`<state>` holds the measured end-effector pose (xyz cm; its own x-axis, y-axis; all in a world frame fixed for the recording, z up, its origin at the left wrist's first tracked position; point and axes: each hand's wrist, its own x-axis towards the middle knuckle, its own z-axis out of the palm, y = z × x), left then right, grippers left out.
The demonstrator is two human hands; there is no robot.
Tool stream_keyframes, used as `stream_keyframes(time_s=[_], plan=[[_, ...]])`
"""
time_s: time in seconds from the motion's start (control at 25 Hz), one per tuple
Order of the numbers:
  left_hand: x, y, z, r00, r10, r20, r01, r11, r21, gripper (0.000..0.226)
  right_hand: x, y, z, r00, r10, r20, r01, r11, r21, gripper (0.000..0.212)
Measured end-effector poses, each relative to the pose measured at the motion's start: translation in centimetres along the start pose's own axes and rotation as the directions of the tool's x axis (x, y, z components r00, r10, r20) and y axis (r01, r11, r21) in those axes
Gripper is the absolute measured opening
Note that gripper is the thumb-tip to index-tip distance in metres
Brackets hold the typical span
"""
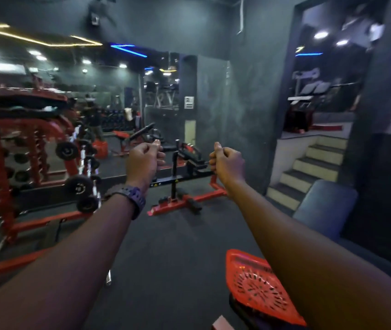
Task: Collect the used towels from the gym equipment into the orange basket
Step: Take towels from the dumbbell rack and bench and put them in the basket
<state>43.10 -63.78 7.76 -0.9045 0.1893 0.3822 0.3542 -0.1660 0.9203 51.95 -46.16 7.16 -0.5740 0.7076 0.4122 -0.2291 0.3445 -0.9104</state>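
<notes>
Dark rubber gym floor (165, 246); perforated plastic orange basket (258, 289) w/ nothing inside.

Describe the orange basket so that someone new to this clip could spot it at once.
Start at the dark rubber gym floor and look to its near edge, low right, under the person's outstretched right forearm. The orange basket sits there, its perforated bottom showing; it is the only bright latticed plastic thing, unlike the red steel machine frames.
</notes>
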Motion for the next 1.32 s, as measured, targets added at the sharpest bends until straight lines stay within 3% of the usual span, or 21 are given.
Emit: stream_keyframes(time_s=[0.2,0.36,0.52,0.68,1.0,1.12,1.32], plan=[[-5.2,3.9,4.8,0.976,0.037,0.216,-0.006,0.99,-0.144,0.026,-5.5,-4.1,-6.6,0.984,-0.023,-0.175,0.012,0.998,-0.063,0.041],[-12.4,6.8,11.7,0.892,0.033,0.45,0.06,0.98,-0.192,0.029,-12.4,-6.8,-17.2,0.918,-0.02,-0.395,-0.06,0.98,-0.19,0.042],[-21.9,10.4,18.5,0.756,0.068,0.651,0.162,0.944,-0.287,0.029,-20.9,-10.2,-28.5,0.782,-0.085,-0.617,-0.142,0.94,-0.309,0.042],[-35.2,15.1,23.0,0.598,0.142,0.789,0.202,0.926,-0.32,0.03,-33.3,-13.8,-39.7,0.59,-0.182,-0.786,-0.243,0.889,-0.389,0.042],[-61.0,21.5,21.5,0.269,0.207,0.941,0.368,0.88,-0.299,0.037,-59.7,-19.4,-53.2,0.167,-0.253,-0.953,-0.457,0.837,-0.302,0.047],[-67.2,23.3,19.5,0.215,0.229,0.949,0.38,0.876,-0.298,0.038,-66.3,-21.1,-54.2,0.105,-0.276,-0.955,-0.462,0.837,-0.293,0.049],[-72.7,26.1,18.4,0.179,0.246,0.953,0.387,0.872,-0.298,0.039,-72.4,-24.3,-54.5,0.079,-0.297,-0.952,-0.465,0.833,-0.299,0.047]])
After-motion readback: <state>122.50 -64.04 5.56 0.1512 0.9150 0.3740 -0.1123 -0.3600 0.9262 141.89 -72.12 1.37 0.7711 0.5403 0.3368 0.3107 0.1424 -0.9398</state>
